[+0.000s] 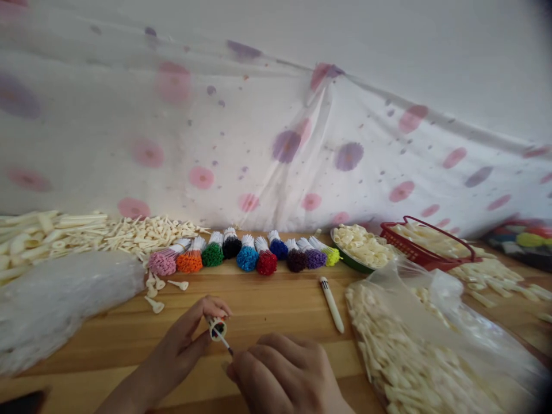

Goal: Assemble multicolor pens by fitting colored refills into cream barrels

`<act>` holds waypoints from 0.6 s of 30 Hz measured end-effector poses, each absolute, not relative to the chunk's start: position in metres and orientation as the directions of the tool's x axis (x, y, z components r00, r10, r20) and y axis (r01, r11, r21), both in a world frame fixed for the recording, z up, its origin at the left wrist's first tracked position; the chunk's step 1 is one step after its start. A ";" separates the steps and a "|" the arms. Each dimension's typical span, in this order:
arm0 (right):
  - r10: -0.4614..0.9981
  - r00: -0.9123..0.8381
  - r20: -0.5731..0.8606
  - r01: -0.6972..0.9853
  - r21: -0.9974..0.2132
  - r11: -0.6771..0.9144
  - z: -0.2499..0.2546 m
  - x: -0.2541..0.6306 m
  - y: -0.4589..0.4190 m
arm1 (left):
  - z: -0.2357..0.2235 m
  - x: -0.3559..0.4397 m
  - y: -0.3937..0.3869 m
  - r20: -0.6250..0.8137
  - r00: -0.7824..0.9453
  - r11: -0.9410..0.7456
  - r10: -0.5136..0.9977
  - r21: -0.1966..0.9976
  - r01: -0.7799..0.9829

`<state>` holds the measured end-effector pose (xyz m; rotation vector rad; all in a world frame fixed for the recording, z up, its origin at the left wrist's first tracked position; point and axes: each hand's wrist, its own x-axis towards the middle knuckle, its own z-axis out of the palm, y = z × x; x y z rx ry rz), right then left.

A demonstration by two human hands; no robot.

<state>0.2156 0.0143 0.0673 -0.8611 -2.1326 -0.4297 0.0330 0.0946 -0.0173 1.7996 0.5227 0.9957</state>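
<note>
In my left hand (186, 334), closed between thumb and fingers, is a short cream pen barrel (211, 319) with its open end turned toward me. Dark and coloured bits show inside that opening. My right hand (287, 368) pinches a thin white pen refill (223, 341) with a dark end near the fingers; its other end reaches into the barrel's mouth. Beyond the hands stands a row of refill bundles, among them pink (163, 263), orange (190, 261), blue (246, 260) and red (266, 263). A cream multicolour pen (332, 305) lies right of the hands.
Loose cream plastic parts (150, 233) are heaped at the back left, behind a clear plastic bag (73, 305). Several small cone-ended pieces (154, 305) lie nearby. At right are a green-rimmed bowl (354, 263), a red basket (405, 253) and a large open bag of cream parts (401, 356).
</note>
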 end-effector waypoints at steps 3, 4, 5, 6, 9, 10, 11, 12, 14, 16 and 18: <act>0.429 -0.473 0.770 0.708 0.041 0.705 0.070 0.215 0.015 | -0.016 0.034 0.094 0.375 0.558 -0.418 0.740 0.907 -0.055; 0.429 -0.481 0.765 0.711 0.054 0.701 0.071 0.215 0.014 | -0.016 0.034 0.094 0.365 0.553 -0.415 0.749 0.909 -0.038; 0.430 -0.488 0.760 0.713 0.062 0.699 0.072 0.215 0.014 | -0.015 0.034 0.094 0.365 0.551 -0.420 0.751 0.907 -0.029; 0.435 -0.494 0.753 0.713 0.065 0.698 0.073 0.214 0.014 | -0.015 0.035 0.094 0.368 0.549 -0.427 0.750 0.904 -0.024; 0.441 -0.504 0.743 0.709 0.064 0.703 0.074 0.214 0.013 | -0.014 0.035 0.094 0.384 0.558 -0.450 0.736 0.893 -0.021; 0.442 -0.504 0.742 0.708 0.062 0.704 0.073 0.214 0.013 | -0.014 0.035 0.094 0.386 0.562 -0.457 0.731 0.889 -0.016; 0.443 -0.506 0.740 0.705 0.060 0.707 0.071 0.214 0.014 | -0.014 0.035 0.094 0.388 0.562 -0.464 0.731 0.886 -0.009; 0.449 -0.510 0.734 0.700 0.052 0.712 0.070 0.215 0.015 | -0.014 0.034 0.094 0.385 0.558 -0.467 0.735 0.884 0.006; 0.453 -0.501 0.737 0.686 0.018 0.728 0.066 0.217 0.017 | -0.012 0.034 0.093 0.380 0.552 -0.476 0.742 0.879 0.035; 0.457 -0.475 0.752 0.664 -0.035 0.747 0.062 0.221 0.021 | -0.010 0.034 0.093 0.376 0.552 -0.486 0.745 0.872 0.062; 0.480 -0.445 0.756 0.647 -0.099 0.756 0.060 0.224 0.023 | -0.006 0.034 0.091 0.373 0.556 -0.498 0.743 0.862 0.089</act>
